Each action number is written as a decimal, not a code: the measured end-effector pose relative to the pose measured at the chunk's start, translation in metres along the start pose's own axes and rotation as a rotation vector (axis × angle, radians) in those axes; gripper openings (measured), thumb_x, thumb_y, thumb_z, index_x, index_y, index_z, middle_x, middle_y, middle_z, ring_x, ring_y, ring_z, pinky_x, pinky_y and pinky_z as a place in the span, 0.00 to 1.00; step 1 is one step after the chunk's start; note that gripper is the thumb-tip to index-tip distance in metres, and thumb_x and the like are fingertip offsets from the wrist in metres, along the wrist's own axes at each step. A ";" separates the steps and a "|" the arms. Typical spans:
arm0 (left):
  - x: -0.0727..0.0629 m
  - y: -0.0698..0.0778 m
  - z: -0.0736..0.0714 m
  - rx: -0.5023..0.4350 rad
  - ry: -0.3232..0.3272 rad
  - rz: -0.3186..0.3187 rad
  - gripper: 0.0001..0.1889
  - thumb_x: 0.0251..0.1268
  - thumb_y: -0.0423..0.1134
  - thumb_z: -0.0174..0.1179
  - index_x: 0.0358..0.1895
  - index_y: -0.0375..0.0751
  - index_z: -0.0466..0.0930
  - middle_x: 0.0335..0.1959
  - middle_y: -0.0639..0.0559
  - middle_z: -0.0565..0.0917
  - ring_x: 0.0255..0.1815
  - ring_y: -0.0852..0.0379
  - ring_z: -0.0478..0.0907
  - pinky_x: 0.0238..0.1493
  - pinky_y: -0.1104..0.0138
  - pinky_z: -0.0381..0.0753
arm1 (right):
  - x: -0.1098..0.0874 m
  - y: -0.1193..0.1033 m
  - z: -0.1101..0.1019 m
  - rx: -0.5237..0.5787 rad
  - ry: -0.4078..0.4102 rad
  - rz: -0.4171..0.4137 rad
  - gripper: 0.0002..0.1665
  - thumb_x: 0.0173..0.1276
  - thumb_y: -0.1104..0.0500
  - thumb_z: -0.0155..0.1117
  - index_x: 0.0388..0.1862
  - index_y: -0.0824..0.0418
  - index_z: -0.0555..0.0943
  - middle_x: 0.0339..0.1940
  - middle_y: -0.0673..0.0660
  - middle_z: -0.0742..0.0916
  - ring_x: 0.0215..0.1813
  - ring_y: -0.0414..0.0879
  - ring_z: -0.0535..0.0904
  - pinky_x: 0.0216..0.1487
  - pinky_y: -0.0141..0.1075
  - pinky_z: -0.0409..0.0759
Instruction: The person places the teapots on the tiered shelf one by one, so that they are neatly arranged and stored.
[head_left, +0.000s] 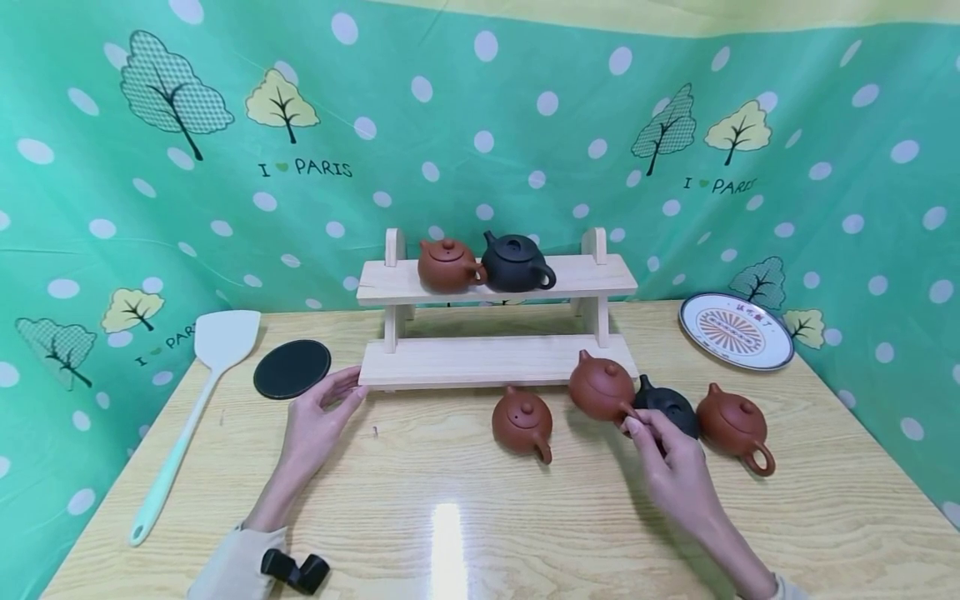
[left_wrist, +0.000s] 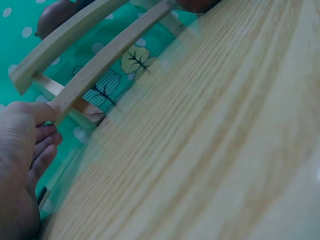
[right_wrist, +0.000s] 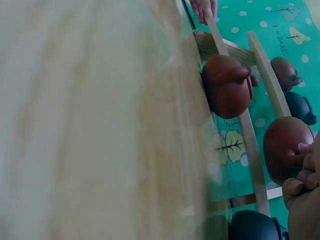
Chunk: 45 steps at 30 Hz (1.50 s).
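Observation:
My right hand (head_left: 675,467) pinches a reddish-brown teapot (head_left: 602,388) by its handle. The pot is tilted, spout toward the back, and overlaps the right front of the lower tier of the two-tier wooden display stand (head_left: 480,362); in the right wrist view this teapot (right_wrist: 285,145) appears raised off the table. My left hand (head_left: 318,421) holds the left end of that lower tier, thumb at the front corner. On the upper tier a brown teapot (head_left: 447,267) and a black teapot (head_left: 516,263) sit side by side.
On the table before the stand stands a brown teapot (head_left: 522,423). A black teapot (head_left: 666,410), partly behind my right hand, and another brown teapot (head_left: 735,427) are to the right. A patterned plate (head_left: 737,332) lies back right; a black round coaster (head_left: 292,369) and turner (head_left: 180,442) lie left.

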<state>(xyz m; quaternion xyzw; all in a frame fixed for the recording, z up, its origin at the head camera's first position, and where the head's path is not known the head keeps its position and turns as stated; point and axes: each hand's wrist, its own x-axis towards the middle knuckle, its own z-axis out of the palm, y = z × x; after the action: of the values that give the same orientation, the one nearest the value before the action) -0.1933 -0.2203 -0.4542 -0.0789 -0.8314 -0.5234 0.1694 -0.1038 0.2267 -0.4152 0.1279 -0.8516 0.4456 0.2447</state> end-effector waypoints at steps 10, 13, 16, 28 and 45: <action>0.000 0.000 0.000 0.004 0.007 0.010 0.20 0.72 0.40 0.68 0.62 0.35 0.82 0.56 0.44 0.87 0.49 0.72 0.80 0.52 0.80 0.79 | 0.020 0.001 -0.002 -0.020 0.037 -0.045 0.11 0.73 0.76 0.60 0.42 0.63 0.85 0.25 0.50 0.82 0.24 0.35 0.67 0.20 0.31 0.65; 0.000 0.000 0.000 0.005 0.008 0.014 0.20 0.72 0.40 0.68 0.62 0.34 0.82 0.56 0.44 0.87 0.49 0.72 0.80 0.52 0.80 0.79 | 0.026 0.000 -0.002 -0.017 0.038 -0.046 0.10 0.74 0.76 0.60 0.42 0.64 0.85 0.29 0.50 0.84 0.23 0.35 0.66 0.19 0.32 0.64; 0.000 0.000 0.001 0.004 0.009 0.017 0.20 0.72 0.39 0.68 0.62 0.34 0.83 0.55 0.44 0.87 0.49 0.72 0.81 0.52 0.80 0.79 | 0.031 -0.001 -0.003 -0.012 0.029 -0.037 0.09 0.75 0.74 0.59 0.42 0.65 0.85 0.30 0.51 0.84 0.22 0.36 0.66 0.18 0.31 0.63; 0.001 0.000 0.000 -0.006 0.010 0.010 0.20 0.72 0.39 0.68 0.62 0.35 0.83 0.56 0.44 0.87 0.50 0.71 0.81 0.52 0.80 0.79 | 0.055 -0.008 -0.004 -0.022 0.020 0.005 0.07 0.79 0.68 0.59 0.43 0.65 0.85 0.30 0.53 0.85 0.25 0.39 0.66 0.23 0.31 0.64; 0.000 0.000 0.000 0.016 0.009 0.014 0.20 0.73 0.40 0.68 0.62 0.34 0.82 0.55 0.43 0.87 0.49 0.72 0.80 0.52 0.80 0.78 | 0.082 -0.007 -0.007 -0.026 0.018 -0.018 0.10 0.81 0.65 0.57 0.47 0.68 0.85 0.27 0.57 0.81 0.24 0.40 0.66 0.22 0.31 0.63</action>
<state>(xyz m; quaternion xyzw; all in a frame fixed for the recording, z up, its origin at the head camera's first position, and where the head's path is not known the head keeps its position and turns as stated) -0.1930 -0.2201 -0.4544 -0.0808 -0.8340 -0.5161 0.1776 -0.1684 0.2283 -0.3635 0.1283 -0.8539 0.4333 0.2582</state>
